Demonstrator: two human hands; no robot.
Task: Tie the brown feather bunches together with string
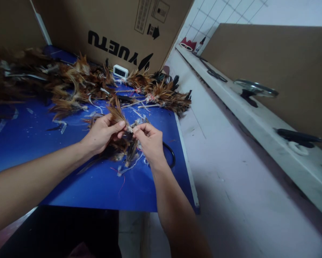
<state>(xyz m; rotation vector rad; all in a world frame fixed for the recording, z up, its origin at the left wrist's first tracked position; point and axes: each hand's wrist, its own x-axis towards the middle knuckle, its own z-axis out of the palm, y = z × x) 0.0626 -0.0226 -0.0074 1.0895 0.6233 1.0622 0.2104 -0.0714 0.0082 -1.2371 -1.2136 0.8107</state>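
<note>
Bare forearms point(50, 168), hands point(99, 134) pinching brown feathers point(117, 113), blue tabletop point(91, 190), cardboard carton point(109, 19) behind, pale wall point(225, 179) alongside

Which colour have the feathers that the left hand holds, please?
Mostly brown; the feathers in the left hand show best in the head view.

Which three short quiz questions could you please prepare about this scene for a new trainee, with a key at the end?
1. True or false: the left hand holds a bunch of brown feathers, and the right hand is at its base.

2. Where is the small white device?
a) on the floor
b) in front of the cardboard box
c) under the left hand

3. Fill the gap: the large black lettering on the box appears upside down and reads ____.

Key: 1 true; 2 b; 3 YUETU.
</note>
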